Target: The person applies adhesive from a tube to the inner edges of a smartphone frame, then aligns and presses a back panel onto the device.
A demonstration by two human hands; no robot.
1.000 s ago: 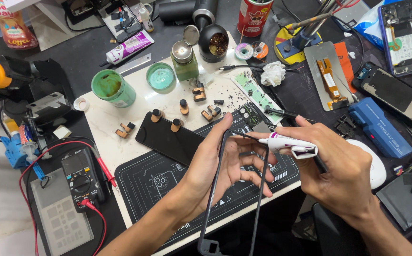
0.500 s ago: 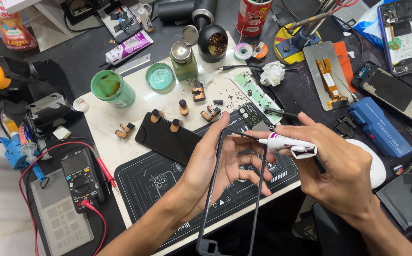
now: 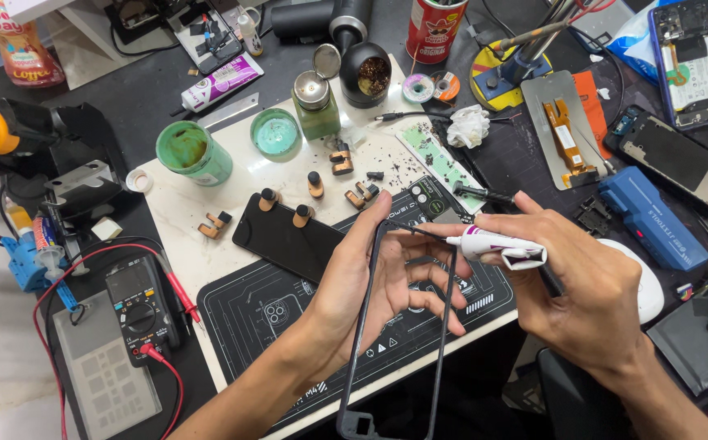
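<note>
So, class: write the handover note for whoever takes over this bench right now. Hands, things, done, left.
Left hand holds the black phone frame upright over the work mat.
Right hand grips the white glue tube, its needle tip at the frame's top edge.
Dark phone lies clamped on the white board.
Done: how far glue runs cannot be told.
Left: probably the frame's remaining edges.

Single head camera, steep downward view, close over cluttered workbench (image 3: 166, 220)
</note>
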